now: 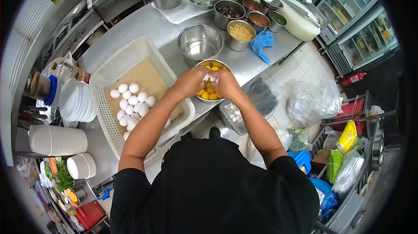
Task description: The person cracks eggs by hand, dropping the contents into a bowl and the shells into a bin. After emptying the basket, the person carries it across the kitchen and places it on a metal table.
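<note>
My left hand [191, 81] and my right hand [225, 84] meet above a steel bowl [203, 99] at the counter's front edge. Between their closed fingers shows a white eggshell [212, 78], gripped from both sides; the fingers hide most of it. Several yellow yolks [209, 92] lie in the bowl beneath. To the left, a white plastic crate [101, 103] holds a brown cardboard sheet [150, 74] with several whole white eggs [132, 100] on it. My left forearm passes over the crate's right side and covers some eggs.
Behind the bowl stands a larger steel pot [200, 45]. Noodle-like strips fill a pot [240, 34] beside a blue glove [262, 45]. A lined bin [261, 97] with shells stands below the counter's edge. Stacked white bowls [58, 140] are at left.
</note>
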`<state>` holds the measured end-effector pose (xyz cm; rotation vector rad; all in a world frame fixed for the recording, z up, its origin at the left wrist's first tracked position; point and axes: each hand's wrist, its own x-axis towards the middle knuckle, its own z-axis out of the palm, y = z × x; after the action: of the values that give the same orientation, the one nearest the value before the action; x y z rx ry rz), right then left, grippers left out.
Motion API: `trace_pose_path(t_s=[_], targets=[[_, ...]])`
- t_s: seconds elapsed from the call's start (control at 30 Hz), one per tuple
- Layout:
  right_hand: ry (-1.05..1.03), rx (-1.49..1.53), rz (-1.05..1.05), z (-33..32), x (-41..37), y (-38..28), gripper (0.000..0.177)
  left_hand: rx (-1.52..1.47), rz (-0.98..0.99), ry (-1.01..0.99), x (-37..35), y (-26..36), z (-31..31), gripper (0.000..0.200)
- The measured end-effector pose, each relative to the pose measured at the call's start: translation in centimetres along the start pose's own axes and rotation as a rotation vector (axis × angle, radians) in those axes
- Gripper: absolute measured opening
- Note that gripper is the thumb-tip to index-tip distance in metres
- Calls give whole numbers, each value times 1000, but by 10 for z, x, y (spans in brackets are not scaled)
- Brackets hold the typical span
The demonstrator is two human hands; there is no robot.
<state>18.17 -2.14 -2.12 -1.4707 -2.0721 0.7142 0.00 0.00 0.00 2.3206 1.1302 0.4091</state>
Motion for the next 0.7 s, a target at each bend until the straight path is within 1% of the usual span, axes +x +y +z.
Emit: trace_pose_path(t_s=[0.07, 0.1, 0.17, 0.2, 0.23, 0.27, 0.3, 0.37, 0.43, 0.5, 0.57, 0.63, 0.67, 0.7], targets=[[4, 39, 20, -3, -3, -5, 38, 21, 23, 87, -3, 4, -1, 39], [-17, 35, 39, -10, -14, -7, 38, -3, 13, 77, -6, 15, 2, 39], [72, 341, 62, -26, -17, -9, 40, -44, 100, 104, 1, 31, -14, 38], [88, 417, 29, -30, -20, -5, 41, -36, 100, 104, 4, 37, -18, 38], [94, 418, 19, -39, -24, -3, 41, -89, 167, 91, 11, 44, -21, 38], [103, 613, 101, -52, -31, -3, 40, -142, 240, 80, 21, 50, -23, 39], [114, 806, 181, -64, -39, 0, 39, -131, 257, 87, 29, 60, -21, 39], [180, 917, 238, -82, -63, 18, 38, -151, 205, -20, 45, 88, -16, 44], [332, 829, 264, -91, -87, 44, 37, -270, 387, 135, 67, 91, 19, 50], [410, 966, 319, -88, -104, 63, 39, -195, 495, 148, 74, 111, 15, 50], [473, 776, 396, -67, -111, 98, 50, -257, 418, 230, 75, 105, 13, 41], [488, -39, 365, -43, -121, 140, 61, -414, 176, 364, 64, 88, -11, 34], [401, -142, 551, -35, -124, 149, 62, -476, 45, 488, 51, 81, -29, 30], [421, -139, 555, -29, -127, 150, 62, -411, 10, 703, 45, 47, -34, 23]])
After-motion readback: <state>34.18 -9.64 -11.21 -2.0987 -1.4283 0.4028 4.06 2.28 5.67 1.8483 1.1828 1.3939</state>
